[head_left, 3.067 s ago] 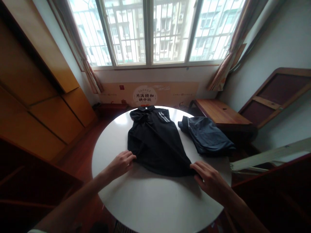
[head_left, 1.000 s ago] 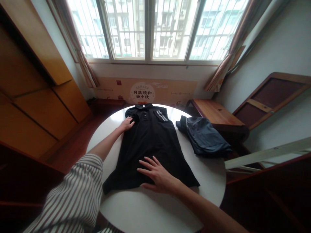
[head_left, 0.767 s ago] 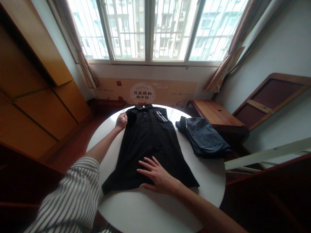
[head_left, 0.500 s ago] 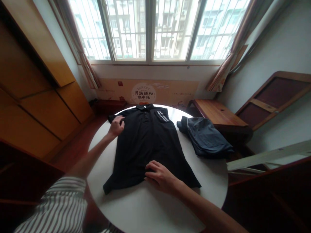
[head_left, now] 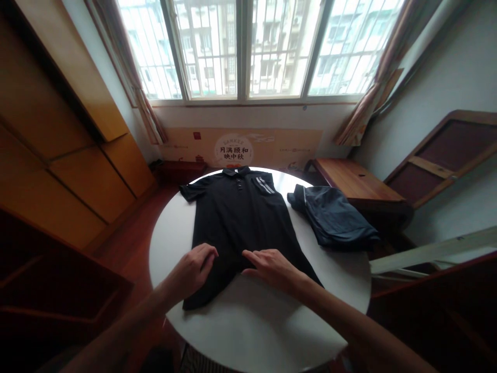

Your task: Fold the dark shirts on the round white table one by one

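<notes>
A black short-sleeved polo shirt (head_left: 236,217) lies spread out, collar at the far end, with white stripes on one side of its chest. My left hand (head_left: 198,267) is over its lower left part, fingers loosely bent and thumb apart from them. At the middle of the near hem is my right hand (head_left: 272,267), fingers stretched to the left and thumb lower, near the hem edge. No cloth shows gripped in either hand. Whether the fingertips touch the shirt is hard to tell. Beneath it is a round white table (head_left: 252,321).
A folded dark blue garment (head_left: 337,215) rests on the table's right side. Beyond that stands a wooden side table (head_left: 353,178). Wooden cabinets (head_left: 77,191) line the left, and a printed banner (head_left: 267,145) hangs under the barred window.
My left hand has left the shirt's far left sleeve and come back toward the hem, beside my right hand. The sleeve now lies spread outward. The middle of the hem has shifted away from me.
</notes>
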A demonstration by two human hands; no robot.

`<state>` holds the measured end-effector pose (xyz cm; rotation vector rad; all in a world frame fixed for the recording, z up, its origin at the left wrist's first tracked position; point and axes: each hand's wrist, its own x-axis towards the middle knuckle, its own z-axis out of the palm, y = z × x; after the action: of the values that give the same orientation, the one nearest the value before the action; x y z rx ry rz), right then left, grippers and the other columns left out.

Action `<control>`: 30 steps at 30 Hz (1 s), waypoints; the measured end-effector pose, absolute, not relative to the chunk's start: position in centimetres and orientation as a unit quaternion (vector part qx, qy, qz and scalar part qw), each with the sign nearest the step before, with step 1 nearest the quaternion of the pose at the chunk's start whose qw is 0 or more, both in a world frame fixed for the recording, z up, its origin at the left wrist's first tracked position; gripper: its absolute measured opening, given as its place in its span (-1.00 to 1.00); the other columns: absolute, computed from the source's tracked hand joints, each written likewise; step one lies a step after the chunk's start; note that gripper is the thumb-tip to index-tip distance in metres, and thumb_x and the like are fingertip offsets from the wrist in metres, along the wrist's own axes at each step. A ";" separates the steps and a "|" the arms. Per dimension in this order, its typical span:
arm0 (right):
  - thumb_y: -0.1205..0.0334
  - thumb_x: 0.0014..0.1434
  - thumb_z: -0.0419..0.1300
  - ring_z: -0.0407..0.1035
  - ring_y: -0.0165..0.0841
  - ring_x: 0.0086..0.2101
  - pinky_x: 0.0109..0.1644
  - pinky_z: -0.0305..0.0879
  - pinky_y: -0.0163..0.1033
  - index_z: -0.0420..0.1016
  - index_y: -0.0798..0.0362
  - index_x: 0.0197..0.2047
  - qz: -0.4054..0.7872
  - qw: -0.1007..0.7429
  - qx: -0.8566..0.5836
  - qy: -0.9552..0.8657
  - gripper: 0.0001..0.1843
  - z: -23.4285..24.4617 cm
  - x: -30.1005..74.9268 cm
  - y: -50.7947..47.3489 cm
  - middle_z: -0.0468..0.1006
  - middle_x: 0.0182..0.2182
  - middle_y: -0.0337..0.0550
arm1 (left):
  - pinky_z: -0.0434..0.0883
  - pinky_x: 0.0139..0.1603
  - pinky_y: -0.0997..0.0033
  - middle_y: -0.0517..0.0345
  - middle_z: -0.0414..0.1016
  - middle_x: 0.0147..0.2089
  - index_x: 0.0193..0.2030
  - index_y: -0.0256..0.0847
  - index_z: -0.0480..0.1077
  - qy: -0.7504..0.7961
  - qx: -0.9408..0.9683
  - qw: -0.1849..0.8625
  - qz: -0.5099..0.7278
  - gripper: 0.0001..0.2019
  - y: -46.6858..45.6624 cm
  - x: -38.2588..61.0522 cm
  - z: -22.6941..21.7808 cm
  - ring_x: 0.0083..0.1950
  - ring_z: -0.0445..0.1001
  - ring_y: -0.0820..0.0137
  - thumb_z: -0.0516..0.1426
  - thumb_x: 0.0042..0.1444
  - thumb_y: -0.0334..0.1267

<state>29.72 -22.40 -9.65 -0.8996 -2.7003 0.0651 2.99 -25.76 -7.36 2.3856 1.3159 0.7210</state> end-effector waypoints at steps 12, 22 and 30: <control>0.05 0.35 0.15 0.43 -0.38 -0.39 -0.38 0.11 -0.32 0.46 0.05 -0.18 0.128 0.093 -0.291 -0.944 -0.77 -7.0 29.1 -22.5 0.55 -0.35 -0.18 | 0.45 -0.05 0.37 0.05 0.58 -0.11 0.02 -0.17 0.49 0.380 0.895 0.193 0.129 -0.72 -24.3 2.8 -7.8 -0.10 0.55 0.31 0.02 0.28 -0.43; 0.11 0.32 0.13 0.32 -0.29 -0.20 -0.13 0.20 -0.20 0.45 0.05 -0.20 0.102 0.101 -0.286 -0.947 -0.81 -9.3 30.8 -25.3 0.44 -0.23 -0.10 | 0.45 -0.11 0.37 0.09 0.62 -0.23 -0.08 -0.13 0.56 0.355 0.911 0.162 0.135 -0.77 -25.2 1.3 -7.9 -0.21 0.57 0.33 0.08 0.28 -0.39; 0.43 0.12 0.11 0.27 -0.22 -0.16 -0.08 0.14 -0.13 0.40 0.08 -0.17 0.018 0.083 -0.370 -0.925 -0.81 -9.7 30.3 -24.6 0.45 -0.17 -0.04 | 0.49 -0.08 0.37 0.07 0.60 -0.13 0.04 -0.15 0.48 0.379 0.876 0.185 0.233 -0.73 -25.0 1.5 -7.0 -0.12 0.58 0.34 0.03 0.30 -0.36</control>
<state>30.34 -24.59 -9.68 -1.1042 -2.7629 0.0527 1.50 -24.99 -7.02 2.4691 1.0682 0.6568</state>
